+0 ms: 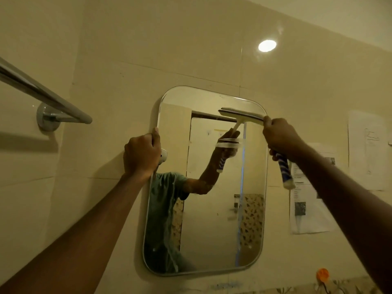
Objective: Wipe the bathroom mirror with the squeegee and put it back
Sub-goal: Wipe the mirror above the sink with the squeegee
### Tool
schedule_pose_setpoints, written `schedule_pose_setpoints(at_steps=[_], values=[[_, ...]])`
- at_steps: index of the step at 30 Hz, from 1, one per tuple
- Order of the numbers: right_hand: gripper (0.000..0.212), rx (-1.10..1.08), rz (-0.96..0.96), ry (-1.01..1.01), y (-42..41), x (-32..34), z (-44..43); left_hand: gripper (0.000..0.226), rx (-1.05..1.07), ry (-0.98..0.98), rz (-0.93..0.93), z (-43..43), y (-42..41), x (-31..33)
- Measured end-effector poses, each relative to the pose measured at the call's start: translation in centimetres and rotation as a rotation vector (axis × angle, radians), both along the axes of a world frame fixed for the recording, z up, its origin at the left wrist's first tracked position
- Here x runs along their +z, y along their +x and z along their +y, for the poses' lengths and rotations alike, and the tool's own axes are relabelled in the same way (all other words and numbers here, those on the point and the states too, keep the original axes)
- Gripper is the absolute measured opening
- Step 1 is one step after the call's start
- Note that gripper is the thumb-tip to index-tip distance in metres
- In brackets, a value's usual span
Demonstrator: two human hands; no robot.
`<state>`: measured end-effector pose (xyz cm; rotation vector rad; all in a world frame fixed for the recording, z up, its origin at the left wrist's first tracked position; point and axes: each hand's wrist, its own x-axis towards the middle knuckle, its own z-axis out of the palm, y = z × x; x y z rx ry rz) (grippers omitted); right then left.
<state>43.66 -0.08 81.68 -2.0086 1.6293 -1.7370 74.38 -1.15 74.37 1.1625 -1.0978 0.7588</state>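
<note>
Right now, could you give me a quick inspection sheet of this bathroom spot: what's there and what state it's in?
Surface: wall mirror with rounded corners, hung on beige tiles; streaks run down its left part.
Job's things: squeegee, blade at the mirror's top right; blue-and-white handle sticks out below the fist.
Clutter: paper sheets stuck to the wall right of the mirror; an orange hook lower right.
Grips: right hand closed around the squeegee; left hand clasps the mirror's left edge.
Cables: nothing seen.
Surroundings: chrome towel rail at upper left; a round lamp reflection on the tiles.
</note>
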Motion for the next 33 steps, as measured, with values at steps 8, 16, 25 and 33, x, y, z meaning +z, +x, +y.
schedule_pose_setpoints(at_steps=[8, 16, 25, 33], values=[[0.046, 0.04, 0.055, 0.105, -1.3, -8.0, 1.5, 0.059, -0.012, 0.056, 0.035, 0.6, -0.6, 0.0], [0.041, 0.002, 0.033, -0.015, -1.6, 4.3, 0.8, 0.056, 0.009, 0.103, 0.066, 0.4, -0.6, 0.0], [0.045, 0.061, 0.017, 0.044, -1.6, -7.0, -0.7, 0.06, 0.019, 0.114, 0.08, 0.5, -0.7, 0.2], [0.046, 0.012, 0.023, -0.068, -2.2, -2.4, -0.2, 0.062, 0.012, 0.117, 0.095, 0.7, -0.8, 0.0]])
